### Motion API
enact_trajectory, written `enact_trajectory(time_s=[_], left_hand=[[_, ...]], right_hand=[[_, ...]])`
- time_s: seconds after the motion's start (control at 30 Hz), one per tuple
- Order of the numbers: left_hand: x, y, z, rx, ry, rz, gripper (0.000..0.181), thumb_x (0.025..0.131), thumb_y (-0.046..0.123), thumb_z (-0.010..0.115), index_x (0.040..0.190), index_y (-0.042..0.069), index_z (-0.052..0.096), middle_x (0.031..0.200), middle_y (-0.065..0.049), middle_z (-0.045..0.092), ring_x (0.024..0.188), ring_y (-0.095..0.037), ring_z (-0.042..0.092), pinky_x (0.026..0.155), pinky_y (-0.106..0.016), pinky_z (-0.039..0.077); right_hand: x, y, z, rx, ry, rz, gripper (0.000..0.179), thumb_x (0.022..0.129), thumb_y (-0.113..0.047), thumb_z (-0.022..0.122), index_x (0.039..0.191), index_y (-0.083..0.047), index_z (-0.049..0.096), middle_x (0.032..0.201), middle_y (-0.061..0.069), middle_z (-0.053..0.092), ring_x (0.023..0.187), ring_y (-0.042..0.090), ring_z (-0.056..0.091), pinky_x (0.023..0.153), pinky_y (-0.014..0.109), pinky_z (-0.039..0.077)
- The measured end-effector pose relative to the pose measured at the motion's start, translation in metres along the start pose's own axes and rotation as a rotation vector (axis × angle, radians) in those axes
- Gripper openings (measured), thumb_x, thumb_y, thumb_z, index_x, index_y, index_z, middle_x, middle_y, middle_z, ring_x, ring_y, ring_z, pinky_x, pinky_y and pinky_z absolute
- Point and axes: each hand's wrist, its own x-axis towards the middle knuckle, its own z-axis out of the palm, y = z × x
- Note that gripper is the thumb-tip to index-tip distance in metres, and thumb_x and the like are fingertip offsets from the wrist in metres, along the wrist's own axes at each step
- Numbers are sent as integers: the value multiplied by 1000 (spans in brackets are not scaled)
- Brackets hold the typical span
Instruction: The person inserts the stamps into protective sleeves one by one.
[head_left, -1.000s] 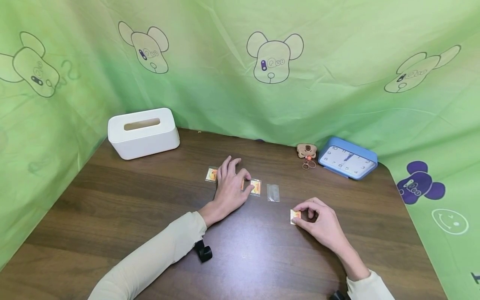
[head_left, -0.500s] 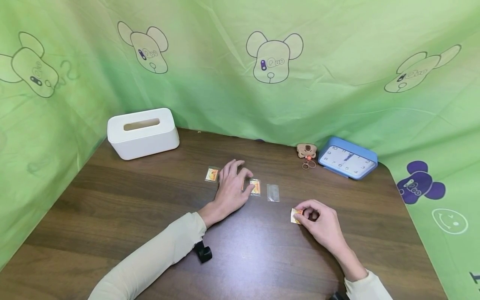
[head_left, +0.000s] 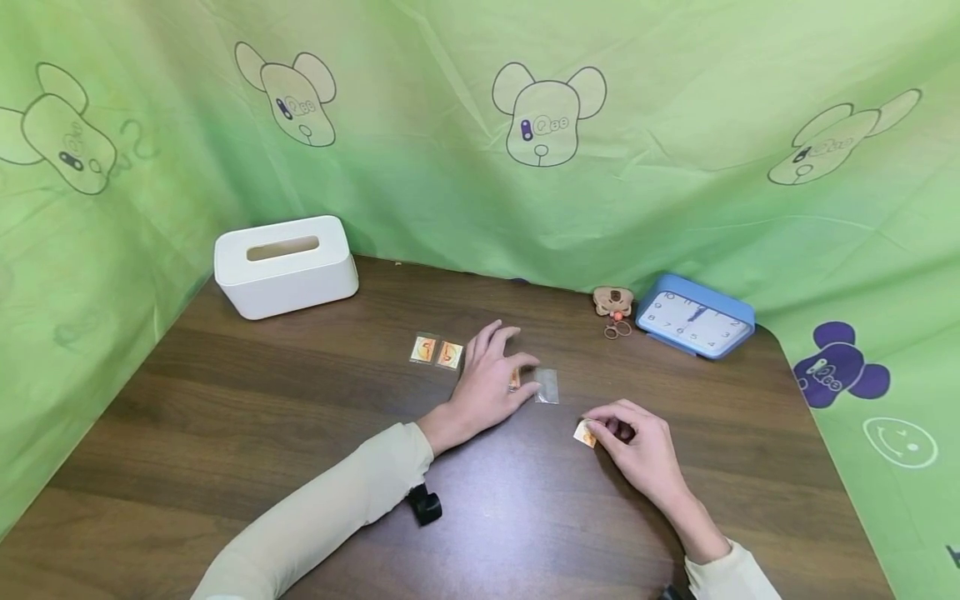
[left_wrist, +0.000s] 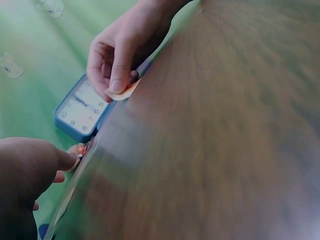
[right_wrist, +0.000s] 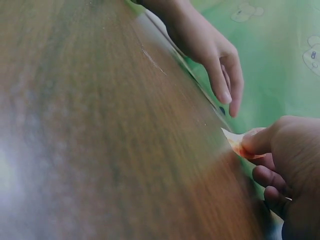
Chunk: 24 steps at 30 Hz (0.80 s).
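Note:
My right hand (head_left: 641,437) pinches a small orange-and-white paper card (head_left: 584,434) between thumb and fingers, above the table; the right wrist view shows that card (right_wrist: 235,142) slightly bent. My left hand (head_left: 491,379) is spread low over the table, its thumb and index fingertips at the left edge of a clear plastic sleeve (head_left: 548,387). Whether they touch it I cannot tell. Another orange card (head_left: 514,380) shows partly between that thumb and index finger. To the left of the hand lie two sleeved cards, one outer (head_left: 423,348) and one inner (head_left: 450,355).
On the brown wooden table (head_left: 315,433), a white tissue box (head_left: 288,271) stands at the back left. A blue clock (head_left: 697,317) and a brown bear-faced keychain (head_left: 613,302) are at the back right. Green printed cloth (head_left: 420,167) hangs behind the table.
My left hand has shifted right, from over the sleeved cards to the clear sleeve, uncovering the inner card. The right hand keeps its card, which has turned and moved slightly left.

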Motion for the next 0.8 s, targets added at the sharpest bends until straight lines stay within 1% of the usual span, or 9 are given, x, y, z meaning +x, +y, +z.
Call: enact_trajectory(time_s=[0.13, 0.23, 0.3, 0.4, 0.53, 0.7, 0.8], left_hand=[[3, 4, 5, 71, -21, 32, 40, 98, 43, 85, 130, 20, 83, 165, -19, 50, 160, -46, 31, 129, -64, 26], [4, 7, 8, 138, -39, 39, 49, 96, 53, 84, 135, 23, 82, 168, -19, 48, 162, -47, 29, 129, -64, 27], [4, 7, 9, 161, -49, 40, 54, 94, 57, 85, 136, 24, 82, 169, -20, 46, 162, -47, 28, 130, -64, 27], [3, 7, 10, 154, -58, 38, 55, 92, 58, 86, 135, 24, 82, 171, -21, 44, 163, -48, 26, 131, -64, 25], [2, 6, 10, 129, -60, 37, 52, 93, 56, 87, 133, 24, 83, 173, -21, 42, 165, -48, 24, 133, -62, 23], [3, 7, 10, 130, -62, 41, 42, 94, 51, 88, 126, 25, 86, 174, -19, 42, 167, -44, 22, 135, -58, 21], [2, 8, 8, 107, -63, 39, 36, 95, 47, 87, 123, 24, 87, 174, -18, 42, 167, -42, 24, 136, -56, 20]], right_hand=[[0, -1, 0, -2, 20, 22, 29, 84, 10, 90, 93, -16, 83, 78, -10, 68, 67, 2, 56, 61, 15, 44], [0, -1, 1, -1, 29, 57, 27, 85, 8, 90, 93, -17, 82, 79, -9, 72, 69, 2, 59, 63, 14, 46], [0, -2, 1, 5, 30, 84, 26, 87, 6, 90, 92, -18, 82, 80, -8, 75, 69, 1, 60, 64, 14, 47], [0, -4, 1, 30, 31, 125, 23, 89, 3, 90, 93, -18, 82, 82, -6, 77, 70, 1, 62, 66, 14, 48], [0, -6, 0, 69, 31, 171, 21, 91, 1, 89, 92, -18, 81, 82, -4, 76, 71, 2, 61, 67, 14, 48], [-1, -5, 0, 83, 12, 166, 22, 89, 2, 90, 92, -18, 81, 81, -4, 73, 72, 3, 59, 67, 15, 46], [-2, -5, 1, 91, -2, 159, 23, 88, 2, 91, 93, -18, 81, 81, -4, 74, 72, 3, 59, 68, 16, 46]])
